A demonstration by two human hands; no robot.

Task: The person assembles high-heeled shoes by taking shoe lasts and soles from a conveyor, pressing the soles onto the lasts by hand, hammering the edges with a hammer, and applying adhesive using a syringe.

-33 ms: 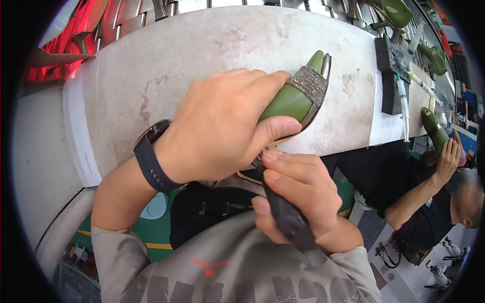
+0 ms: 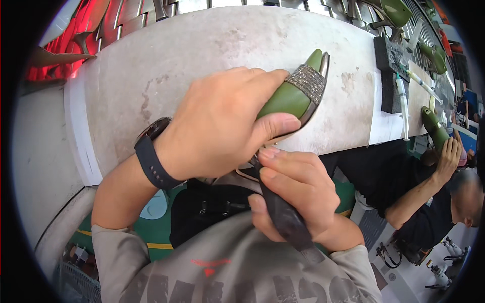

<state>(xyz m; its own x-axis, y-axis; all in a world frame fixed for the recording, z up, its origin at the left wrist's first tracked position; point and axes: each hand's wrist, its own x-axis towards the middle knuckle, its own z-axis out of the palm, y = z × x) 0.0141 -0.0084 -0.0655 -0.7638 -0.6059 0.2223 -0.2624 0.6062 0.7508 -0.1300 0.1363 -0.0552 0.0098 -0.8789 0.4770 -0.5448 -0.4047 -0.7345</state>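
Note:
My left hand [image 2: 217,121] is closed over a green shoe last [image 2: 285,101], fingers and thumb pressed round it. Across the front of the last runs a glittery dark strap [image 2: 307,82], and a thin sole [image 2: 319,96] follows its edge. The toe points away to the right over the worktop. Just below, my right hand [image 2: 298,192] wraps round a hand tool with a thick dark handle [image 2: 285,214]. The tool's narrow end reaches up to the heel side of the last, beneath my left hand, where its tip is hidden.
The pale worktop [image 2: 202,45] is stained. On its right lie a black block [image 2: 390,76] and syringes [image 2: 402,101] on white paper. A slatted metal conveyor [image 2: 134,17] runs behind, with red-lit material at the far left. At the right, a co-worker's hand [image 2: 448,159] holds another green last [image 2: 434,129].
Both hands, the last and the tool have shifted very slightly to the left. My grips stay the same.

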